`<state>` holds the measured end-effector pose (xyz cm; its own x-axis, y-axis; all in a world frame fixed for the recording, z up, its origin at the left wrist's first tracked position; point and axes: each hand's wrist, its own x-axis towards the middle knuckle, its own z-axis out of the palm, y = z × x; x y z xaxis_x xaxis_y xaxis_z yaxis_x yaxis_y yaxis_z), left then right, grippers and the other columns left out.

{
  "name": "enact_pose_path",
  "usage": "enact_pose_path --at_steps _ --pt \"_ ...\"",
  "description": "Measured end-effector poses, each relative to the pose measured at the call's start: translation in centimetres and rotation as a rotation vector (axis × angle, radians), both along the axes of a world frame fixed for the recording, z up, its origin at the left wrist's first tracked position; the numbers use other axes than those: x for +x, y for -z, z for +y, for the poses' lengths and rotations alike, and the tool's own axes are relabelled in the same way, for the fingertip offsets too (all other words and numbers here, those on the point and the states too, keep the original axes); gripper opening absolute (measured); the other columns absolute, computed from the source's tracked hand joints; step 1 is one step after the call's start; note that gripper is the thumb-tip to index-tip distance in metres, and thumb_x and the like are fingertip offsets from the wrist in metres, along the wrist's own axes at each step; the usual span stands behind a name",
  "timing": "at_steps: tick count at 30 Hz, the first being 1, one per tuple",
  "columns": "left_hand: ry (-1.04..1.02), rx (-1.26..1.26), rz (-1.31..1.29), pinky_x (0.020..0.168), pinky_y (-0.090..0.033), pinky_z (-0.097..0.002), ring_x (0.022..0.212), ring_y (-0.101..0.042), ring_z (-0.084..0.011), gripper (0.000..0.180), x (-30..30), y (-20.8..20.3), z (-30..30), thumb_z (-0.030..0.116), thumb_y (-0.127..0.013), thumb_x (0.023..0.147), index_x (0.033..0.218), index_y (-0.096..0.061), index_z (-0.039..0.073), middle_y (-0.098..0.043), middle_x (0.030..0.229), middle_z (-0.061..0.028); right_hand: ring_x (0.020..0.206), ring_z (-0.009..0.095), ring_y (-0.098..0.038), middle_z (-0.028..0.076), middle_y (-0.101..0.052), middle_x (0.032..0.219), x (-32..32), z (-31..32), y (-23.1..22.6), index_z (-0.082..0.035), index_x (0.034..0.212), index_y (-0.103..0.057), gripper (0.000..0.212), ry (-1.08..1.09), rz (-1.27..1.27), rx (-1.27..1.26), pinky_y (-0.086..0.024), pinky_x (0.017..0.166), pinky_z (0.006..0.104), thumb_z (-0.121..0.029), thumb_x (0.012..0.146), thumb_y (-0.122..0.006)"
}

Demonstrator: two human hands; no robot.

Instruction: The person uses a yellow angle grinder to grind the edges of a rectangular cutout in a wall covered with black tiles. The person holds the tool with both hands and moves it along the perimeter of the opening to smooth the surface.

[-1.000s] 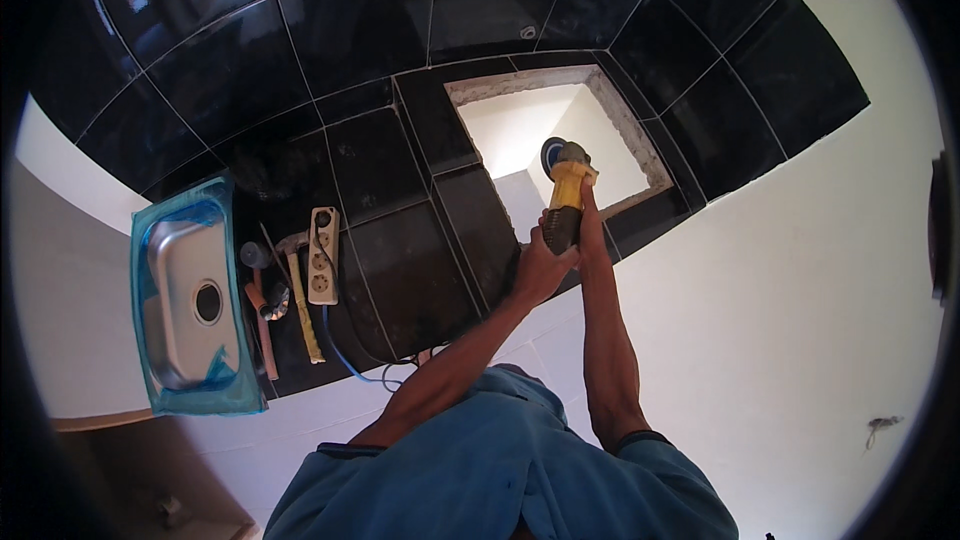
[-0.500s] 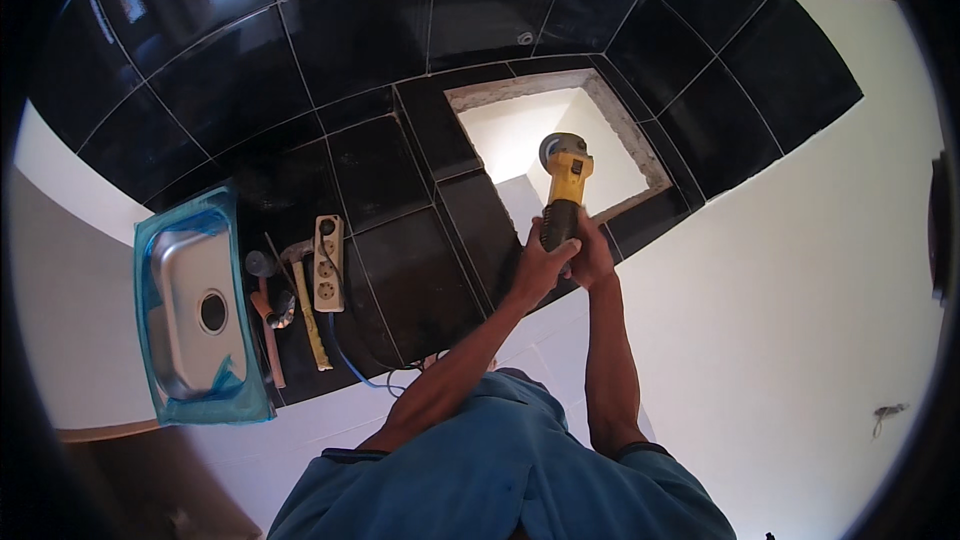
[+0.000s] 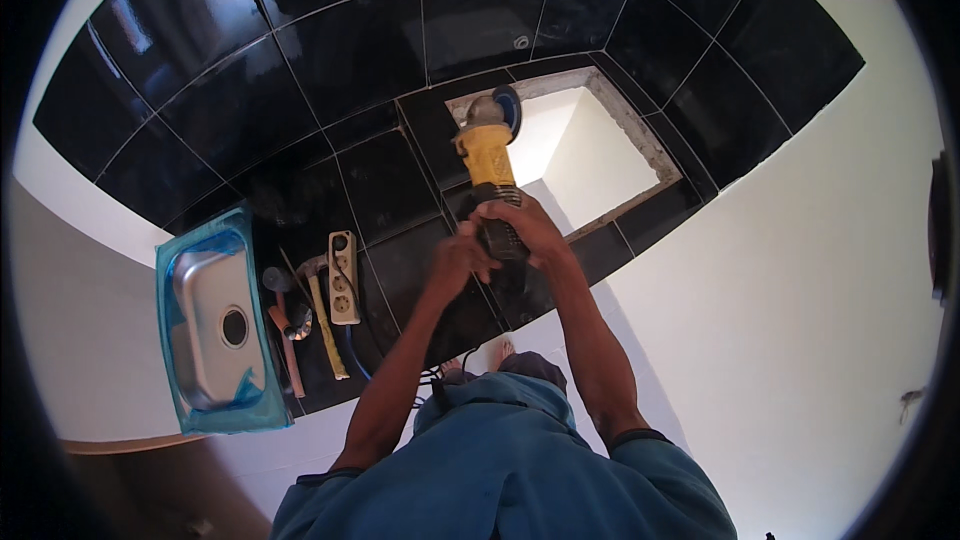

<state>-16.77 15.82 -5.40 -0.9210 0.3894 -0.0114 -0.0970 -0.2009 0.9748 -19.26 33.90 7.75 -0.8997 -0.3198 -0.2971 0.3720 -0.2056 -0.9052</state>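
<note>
A yellow and black angle grinder point(image 3: 488, 155) is held over the black tiled counter, by the left edge of the square cut-out point(image 3: 625, 202). Its blue disc point(image 3: 509, 110) stands on edge at the far end. My right hand point(image 3: 537, 230) wraps round the black body from the right. My left hand point(image 3: 462, 258) is close beside the grinder's rear end, a little blurred, with its fingers apart. Whether those fingertips touch the tool is hard to make out.
Left on the counter lie a white power strip point(image 3: 343, 280), a hammer point(image 3: 328, 325) with a yellowish handle and other hand tools. A steel sink point(image 3: 205, 340) with blue film rests beyond them. Cables point(image 3: 428, 380) hang near the counter's front edge. Black tiles cover the wall point(image 3: 350, 60).
The grinder has moved left from over the cut-out and turned, its disc now facing right. My left hand has come off the body; my right hand has shifted its hold.
</note>
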Motion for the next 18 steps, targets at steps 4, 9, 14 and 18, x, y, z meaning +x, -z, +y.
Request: enact_pose_path --at_steps 4,9,14,18 --pt "-0.580 -0.020 -0.286 0.082 -0.055 -0.0337 0.091 -0.071 -0.0240 0.071 -1.2 -2.4 -1.5 0.062 -0.040 0.107 0.110 -0.066 -0.003 -0.073 0.101 -0.0135 0.085 0.016 -0.073 0.009 -0.072 0.099 -2.7 -1.0 2.0 -0.001 0.122 -0.062 0.047 -0.018 0.098 0.131 -0.060 0.069 0.0310 -0.021 0.085 -0.080" --pt "-0.663 0.098 -0.314 0.088 -0.054 -0.0346 0.095 -0.070 -0.0215 0.060 -4.8 -6.4 -1.1 0.058 -0.049 0.106 0.120 -0.066 0.002 -0.072 0.108 -0.0074 0.111 0.043 -0.070 0.027 -0.071 0.115 -5.2 -5.9 4.8 0.007 0.130 -0.053 0.082 -0.033 0.287 0.748 -0.057 0.093 0.0477 -0.048 0.075 -0.080" --pt "-0.547 0.269 -0.400 0.088 -0.056 -0.0377 0.097 -0.069 -0.0182 0.041 -7.4 -4.8 -4.5 0.043 -0.065 0.102 0.124 -0.064 0.008 -0.071 0.109 -0.0053 0.109 0.046 -0.070 0.028 -0.069 0.117 -5.4 -10.5 5.0 0.005 0.126 -0.049 0.076 0.008 0.272 0.759 -0.056 0.093 0.0526 -0.048 0.079 -0.076" --pt "-0.524 0.277 -0.445 0.087 -0.058 -0.0389 0.097 -0.071 -0.0211 0.044 -6.4 -5.9 -6.1 0.045 -0.064 0.103 0.126 -0.062 0.007 -0.072 0.108 -0.0067 0.109 0.046 -0.070 0.028 -0.068 0.119 -4.9 -11.9 4.6 0.004 0.127 -0.047 0.076 -0.054 0.268 0.718 -0.057 0.094 0.0525 -0.047 0.080 -0.077"
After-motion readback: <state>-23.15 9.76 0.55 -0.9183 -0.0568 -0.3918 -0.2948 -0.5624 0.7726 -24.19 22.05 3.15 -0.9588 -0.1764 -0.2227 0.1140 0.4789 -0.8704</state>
